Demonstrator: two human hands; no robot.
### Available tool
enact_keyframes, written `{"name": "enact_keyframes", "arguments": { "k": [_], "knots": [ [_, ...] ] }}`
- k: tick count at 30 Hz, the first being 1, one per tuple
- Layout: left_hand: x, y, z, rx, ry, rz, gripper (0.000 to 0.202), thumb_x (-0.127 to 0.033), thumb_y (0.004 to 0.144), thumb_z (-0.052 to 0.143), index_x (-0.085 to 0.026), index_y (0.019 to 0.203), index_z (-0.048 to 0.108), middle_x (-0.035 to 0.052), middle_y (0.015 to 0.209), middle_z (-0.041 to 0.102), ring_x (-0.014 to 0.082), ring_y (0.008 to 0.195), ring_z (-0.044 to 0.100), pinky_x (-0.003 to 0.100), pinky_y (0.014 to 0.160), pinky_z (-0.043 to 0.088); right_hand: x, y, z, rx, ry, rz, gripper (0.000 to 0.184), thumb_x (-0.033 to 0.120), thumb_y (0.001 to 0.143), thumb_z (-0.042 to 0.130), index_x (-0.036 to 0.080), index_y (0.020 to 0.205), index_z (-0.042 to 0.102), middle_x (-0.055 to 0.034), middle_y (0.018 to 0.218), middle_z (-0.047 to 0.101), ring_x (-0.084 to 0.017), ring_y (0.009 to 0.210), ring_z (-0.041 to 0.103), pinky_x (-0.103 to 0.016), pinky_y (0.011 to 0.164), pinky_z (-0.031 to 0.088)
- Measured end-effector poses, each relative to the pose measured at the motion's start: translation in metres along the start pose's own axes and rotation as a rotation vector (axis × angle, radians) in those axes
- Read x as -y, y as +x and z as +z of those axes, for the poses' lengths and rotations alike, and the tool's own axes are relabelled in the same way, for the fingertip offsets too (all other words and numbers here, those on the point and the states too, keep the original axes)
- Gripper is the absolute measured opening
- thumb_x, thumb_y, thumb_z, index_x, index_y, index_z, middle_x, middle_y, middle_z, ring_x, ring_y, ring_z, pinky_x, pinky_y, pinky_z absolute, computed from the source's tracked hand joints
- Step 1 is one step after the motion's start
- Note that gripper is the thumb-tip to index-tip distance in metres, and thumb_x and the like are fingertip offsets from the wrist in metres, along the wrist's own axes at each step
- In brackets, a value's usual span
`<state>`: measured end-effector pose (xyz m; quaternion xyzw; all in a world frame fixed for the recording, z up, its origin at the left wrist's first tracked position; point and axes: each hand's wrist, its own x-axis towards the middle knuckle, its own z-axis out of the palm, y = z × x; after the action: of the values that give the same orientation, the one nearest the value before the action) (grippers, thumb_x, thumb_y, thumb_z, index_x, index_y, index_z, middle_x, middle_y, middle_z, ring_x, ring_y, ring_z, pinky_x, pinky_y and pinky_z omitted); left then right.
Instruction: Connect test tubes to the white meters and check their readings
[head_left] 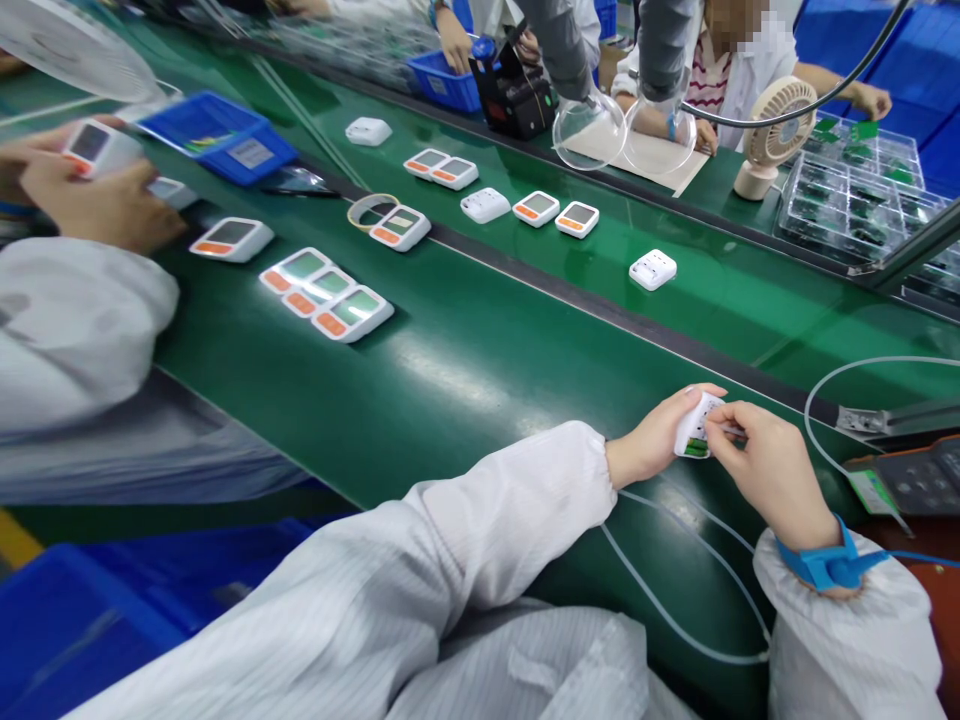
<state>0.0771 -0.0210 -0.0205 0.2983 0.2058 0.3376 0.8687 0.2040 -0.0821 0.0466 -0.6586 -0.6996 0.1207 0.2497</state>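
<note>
- Far left: a co-worker's hands (97, 205) grip a display device (120, 152); blue tray (251, 160) just beyond.
- Three orange-buttoned devices (324, 292) in a row on the green bench (465, 390).
- Clear domes (589, 135), then a beige fan (780, 125), partly block a second co-worker (780, 55).
- Left hand (652, 440): curled around a white unit (688, 425) above the bench.
- Right hand (776, 460): fingertips pinched at the unit; cannot tell what's between them.

Got deep green on the bench (525, 335), faint stripes on the near off-white sleeves (465, 540), bright blue on the wristband (825, 566). Also white plus green on the held device (688, 428), reddish stripes on the far shirt (709, 82).
</note>
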Motion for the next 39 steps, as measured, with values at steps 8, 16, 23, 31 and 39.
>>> {"name": "enact_keyframes", "arguments": {
  "k": [8,16,23,31,39],
  "knots": [
    [0.004,0.001,-0.003,-0.002,0.061,0.037,0.051,-0.057,0.081,0.063,-0.016,0.112,0.061,0.0058,0.090,0.065,0.0163,0.076,0.060,0.027,0.068,0.044,0.001,0.000,0.000,0.001,0.014,-0.003,0.017,0.027,0.088,0.048,0.021,0.079,0.062,-0.0041,0.076,0.066,-0.020,0.068,0.062,-0.031,0.066,0.045],
    [0.007,-0.002,-0.004,0.005,0.175,0.116,0.050,-0.057,0.086,0.056,-0.016,0.114,0.061,0.0064,0.096,0.063,0.0178,0.086,0.059,0.029,0.079,0.044,0.002,0.000,-0.003,0.041,0.039,-0.025,0.017,0.026,0.087,0.049,0.020,0.078,0.062,-0.0018,0.074,0.065,-0.018,0.066,0.060,-0.029,0.065,0.042],
    [0.004,-0.007,-0.003,0.041,0.242,0.119,0.053,-0.061,0.087,0.056,-0.018,0.117,0.059,0.0056,0.100,0.062,0.0172,0.088,0.059,0.030,0.083,0.043,0.005,-0.003,-0.003,0.037,-0.047,-0.046,0.017,0.024,0.087,0.050,0.020,0.075,0.061,-0.0016,0.073,0.064,-0.018,0.066,0.060,-0.030,0.065,0.040],
    [-0.004,0.000,0.003,0.068,-0.083,-0.008,0.061,-0.050,0.078,0.068,-0.019,0.129,0.056,0.0060,0.100,0.064,0.0164,0.083,0.060,0.030,0.078,0.045,-0.006,0.001,-0.009,-0.060,-0.040,-0.095,0.019,0.028,0.095,0.050,0.020,0.087,0.065,-0.0031,0.085,0.068,-0.020,0.079,0.063,-0.032,0.073,0.046],
    [-0.024,0.003,-0.008,-0.082,0.016,0.133,0.077,-0.046,0.055,0.091,-0.019,0.116,0.052,-0.0026,0.085,0.054,0.0099,0.068,0.055,0.024,0.061,0.040,0.007,0.001,0.002,-0.061,0.087,0.048,0.045,0.045,0.097,0.051,0.014,0.129,0.058,-0.0090,0.094,0.069,-0.024,0.081,0.066,-0.036,0.075,0.052]
  ]
}}
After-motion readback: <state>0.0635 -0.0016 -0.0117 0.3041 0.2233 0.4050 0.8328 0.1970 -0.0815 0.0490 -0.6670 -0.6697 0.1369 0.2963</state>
